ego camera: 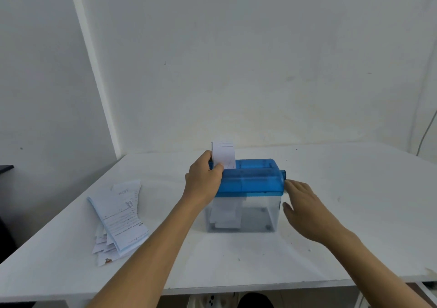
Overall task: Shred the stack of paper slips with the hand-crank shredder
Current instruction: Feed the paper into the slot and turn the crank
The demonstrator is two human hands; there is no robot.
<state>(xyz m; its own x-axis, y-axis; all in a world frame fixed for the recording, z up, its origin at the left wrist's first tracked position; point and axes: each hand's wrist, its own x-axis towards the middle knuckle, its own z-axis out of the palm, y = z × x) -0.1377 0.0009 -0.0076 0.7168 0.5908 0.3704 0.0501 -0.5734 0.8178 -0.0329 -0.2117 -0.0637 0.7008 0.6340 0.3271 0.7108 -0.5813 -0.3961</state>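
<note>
A hand-crank shredder with a blue lid [253,177] and a clear bin [257,213] stands in the middle of the white table [236,260]. A white paper slip [224,154] sticks upright out of the lid's slot at its left end. My left hand [203,180] pinches that slip's lower left edge and lies against the lid. My right hand [305,206] hovers with straight fingers beside the shredder's right side, its fingertips next to the blue crank hub [282,173]. White pieces of paper [227,213] hang inside the bin. The stack of paper slips [118,217] lies to the left.
The table meets white walls at the back and left. A thin cable [425,132] hangs at the far right. A dark object [6,168] sits past the table's left edge. The table's front edge runs just below my forearms.
</note>
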